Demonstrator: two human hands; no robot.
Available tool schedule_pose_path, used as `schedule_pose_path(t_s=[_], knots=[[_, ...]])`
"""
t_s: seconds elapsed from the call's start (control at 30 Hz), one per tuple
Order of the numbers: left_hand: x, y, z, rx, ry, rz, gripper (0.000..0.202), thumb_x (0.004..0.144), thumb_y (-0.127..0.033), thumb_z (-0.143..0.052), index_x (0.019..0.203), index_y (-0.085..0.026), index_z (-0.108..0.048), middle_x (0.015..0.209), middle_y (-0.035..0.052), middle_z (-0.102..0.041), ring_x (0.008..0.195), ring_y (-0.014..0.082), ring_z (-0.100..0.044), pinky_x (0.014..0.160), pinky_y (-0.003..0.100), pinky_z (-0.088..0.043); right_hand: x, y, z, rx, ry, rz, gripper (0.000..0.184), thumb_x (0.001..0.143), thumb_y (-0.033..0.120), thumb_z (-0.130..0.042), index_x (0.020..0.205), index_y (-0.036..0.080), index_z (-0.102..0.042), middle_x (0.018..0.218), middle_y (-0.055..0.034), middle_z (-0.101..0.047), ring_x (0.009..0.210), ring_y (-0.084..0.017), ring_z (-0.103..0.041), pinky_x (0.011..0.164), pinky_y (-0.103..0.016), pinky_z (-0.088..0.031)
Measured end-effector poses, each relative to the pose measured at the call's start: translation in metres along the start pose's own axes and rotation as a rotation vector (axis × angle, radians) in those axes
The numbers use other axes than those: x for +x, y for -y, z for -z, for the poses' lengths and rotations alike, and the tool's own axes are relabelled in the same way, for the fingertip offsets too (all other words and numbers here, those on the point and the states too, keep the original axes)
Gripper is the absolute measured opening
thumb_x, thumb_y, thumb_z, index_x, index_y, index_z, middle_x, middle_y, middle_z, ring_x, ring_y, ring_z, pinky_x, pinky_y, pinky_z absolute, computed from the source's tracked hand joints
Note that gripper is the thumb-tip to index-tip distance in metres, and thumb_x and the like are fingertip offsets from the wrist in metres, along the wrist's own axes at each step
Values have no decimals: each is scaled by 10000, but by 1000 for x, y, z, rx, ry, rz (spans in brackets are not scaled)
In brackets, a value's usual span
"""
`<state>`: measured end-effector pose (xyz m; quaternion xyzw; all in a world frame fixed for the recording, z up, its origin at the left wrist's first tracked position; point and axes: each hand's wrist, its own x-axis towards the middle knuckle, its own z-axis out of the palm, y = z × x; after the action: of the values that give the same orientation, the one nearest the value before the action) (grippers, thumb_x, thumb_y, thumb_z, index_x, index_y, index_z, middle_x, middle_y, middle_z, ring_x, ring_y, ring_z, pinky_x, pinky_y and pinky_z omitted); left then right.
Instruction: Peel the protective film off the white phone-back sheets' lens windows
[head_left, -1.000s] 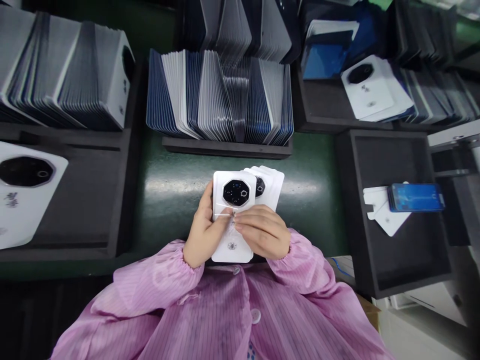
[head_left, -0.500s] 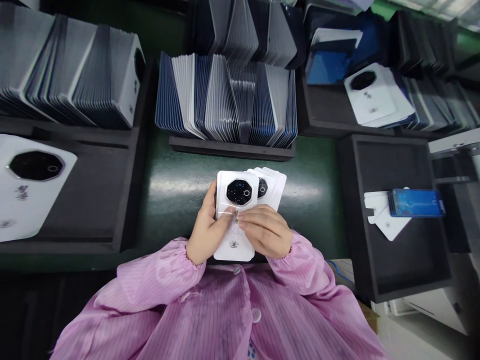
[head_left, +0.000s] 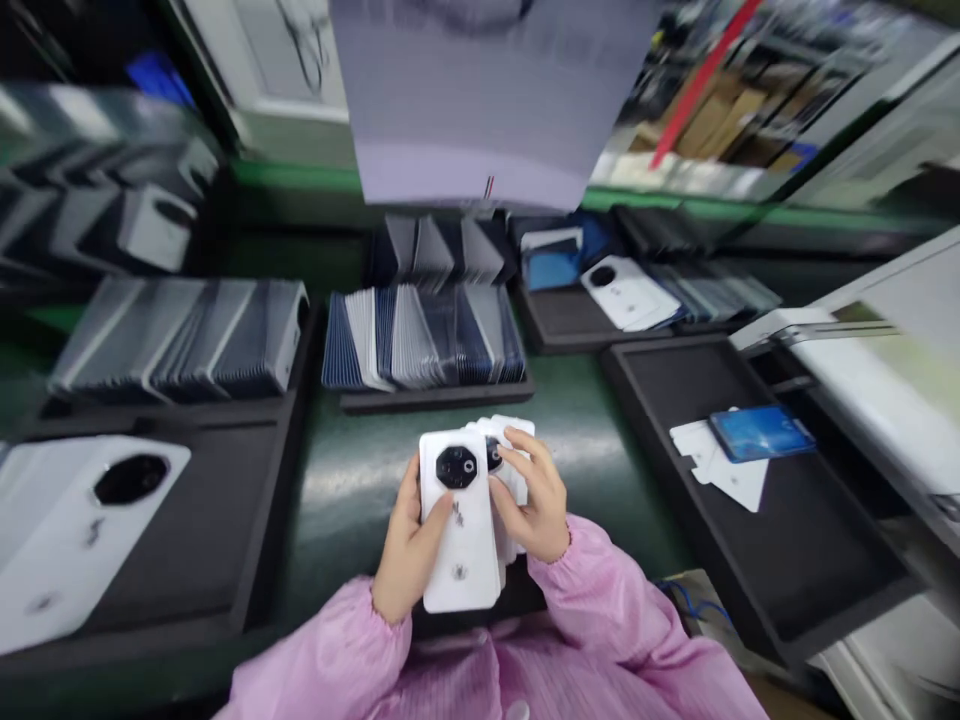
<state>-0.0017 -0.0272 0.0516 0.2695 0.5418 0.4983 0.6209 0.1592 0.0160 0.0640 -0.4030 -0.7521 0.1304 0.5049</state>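
Note:
My left hand (head_left: pixel 409 545) grips a white phone back cover (head_left: pixel 459 530) with a black octagonal camera ring, thumb laid across its front. My right hand (head_left: pixel 531 500) is closed on the right side of the small fanned stack of white covers (head_left: pixel 501 447) behind it. Both hands hover just above the green table (head_left: pixel 337 480), close to my pink smock sleeves.
A row of upright covers (head_left: pixel 420 335) fills a black tray ahead, with more rows at the left (head_left: pixel 180 345). A large white cover (head_left: pixel 75 525) lies in the left tray. The black tray on the right (head_left: pixel 750 520) holds a blue-filmed piece (head_left: pixel 761 432) on white cards.
The view has tilted up, showing the far side of the bench. My right hand moved from the front cover's middle to the stack's right side; the film strip seen before no longer shows.

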Motion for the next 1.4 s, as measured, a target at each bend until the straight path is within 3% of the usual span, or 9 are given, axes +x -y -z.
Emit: schedule_pose_path(t_s=[0.2,0.3,0.4,0.53,0.8,0.93,1.1,1.2,1.4], knots=[[0,3,2,27,12,-63,727,788,-435,-666,1429,-273,-364,1424,105,-513,1257,291,-536,1023,415,-453,88,-41,53,235,-264,-316,133,796,244,-679,921,205,-702,906,-48,-702,863,-178,-652,805,-346,-535],[-3,4,3,74,21,-109,749,778,-441,-672,1434,-245,-370,1328,115,-596,1217,300,-570,1001,421,-472,158,-65,78,564,-484,-517,219,685,303,-765,857,194,-686,774,14,-679,677,-101,-621,628,-227,-504],[-3,5,4,118,30,-125,761,775,-471,-660,1439,-259,-357,1295,106,-619,1172,301,-604,958,416,-506,215,-83,88,652,-507,-551,245,695,329,-745,882,197,-660,780,30,-674,621,-69,-604,561,-185,-473],[1,6,4,126,18,-140,773,761,-497,-659,1435,-275,-352,1298,105,-616,1152,309,-618,926,425,-526,255,-86,84,744,-496,-586,198,706,282,-742,843,186,-635,741,36,-661,576,-62,-592,523,-176,-453],[0,5,5,124,45,-137,808,762,-544,-646,1452,-272,-325,1321,111,-603,1108,298,-646,884,402,-550,276,-84,72,872,-511,-656,52,787,201,-649,764,169,-615,638,52,-611,555,-56,-566,542,-175,-438],[0,4,5,109,40,-120,799,784,-516,-638,1463,-264,-299,1326,116,-597,1156,296,-620,928,406,-529,295,-90,73,927,-533,-757,139,863,190,-548,739,156,-601,593,51,-563,521,-57,-523,539,-188,-440],[2,5,4,69,21,-147,767,786,-474,-652,1447,-261,-327,1311,113,-608,1216,308,-575,988,436,-488,316,-101,73,950,-559,-885,214,935,327,-542,1012,138,-606,924,-29,-638,754,-120,-618,676,-285,-539],[3,4,3,42,14,-165,758,793,-468,-644,1448,-265,-320,1348,108,-580,1226,304,-567,988,428,-487,301,-106,55,926,-546,-939,278,932,343,-561,1125,144,-573,1077,-62,-622,889,-160,-633,757,-341,-559],[4,-4,2,-27,2,-189,731,832,-394,-618,1452,-223,-269,1485,120,-428,1328,250,-465,1087,383,-388,216,-86,18,917,-334,-857,77,816,193,-675,762,171,-625,743,19,-675,738,-82,-652,714,-209,-554]])
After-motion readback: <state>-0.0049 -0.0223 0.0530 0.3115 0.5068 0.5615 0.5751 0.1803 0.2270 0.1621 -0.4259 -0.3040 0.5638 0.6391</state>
